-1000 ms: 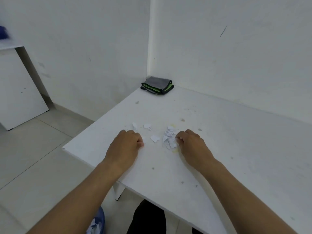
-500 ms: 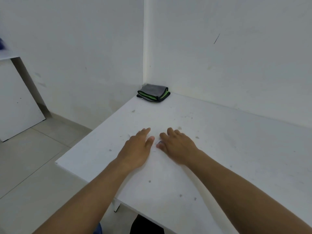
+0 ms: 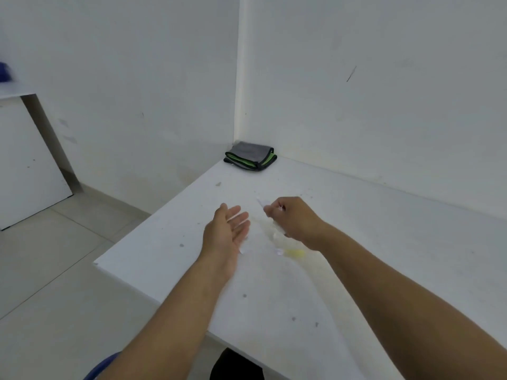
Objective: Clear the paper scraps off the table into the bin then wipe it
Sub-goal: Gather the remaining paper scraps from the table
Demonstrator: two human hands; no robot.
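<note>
Left hand [image 3: 229,229] lies palm-up and flat on the desk [image 3: 384,242], fingers straight, holding nothing, placed like a catch tray. Right hand [image 3: 290,218] has fingers curled, its grip pinched on paper scraps [image 3: 264,203]; white bits stick out past the fingertips. A few loose scraps sit on the desk between and just below the hands, near a yellowish smear [image 3: 295,252]. Folded grey-green cloth [image 3: 251,159] sits in the far corner, untouched. Blue bin [image 3: 103,366] only shows as a rim at the bottom edge, below the desk.

Risk: scraps are tiny and light, so a loose pinch or fast transfer to the open palm could scatter them onto the floor. Leftover bits near the smear could get missed. Wiping before they're cleared would just push them around.
</note>
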